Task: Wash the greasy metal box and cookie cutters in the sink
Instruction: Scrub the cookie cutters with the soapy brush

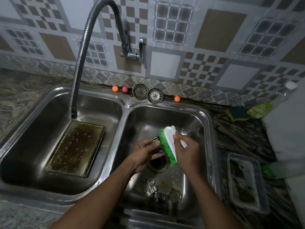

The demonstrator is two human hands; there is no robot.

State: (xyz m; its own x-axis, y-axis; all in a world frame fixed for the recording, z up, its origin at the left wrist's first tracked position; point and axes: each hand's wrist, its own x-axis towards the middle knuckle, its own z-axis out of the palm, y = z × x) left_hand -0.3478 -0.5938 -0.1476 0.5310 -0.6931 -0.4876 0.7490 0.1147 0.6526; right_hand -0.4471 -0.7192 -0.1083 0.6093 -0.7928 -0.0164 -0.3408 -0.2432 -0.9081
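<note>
No text, brand, number or sign can be read anywhere. The green pouch at the far right shows pale markings on its face, but they are too blurred to make out as letters.

Double-bowl steel sink set in a marbled stone countertop: the left bowl holds a greasy metal box flat on its floor, and the right bowl holds a cluster of cookie cutters near its front wall. Back ledge: orange ball, pink ball, two strainer plugs propped against the tiles, second orange ball. Counter right of the sink: green-and-yellow sponge, green pouch just beside it, plastic tray with brownish residue.
</note>
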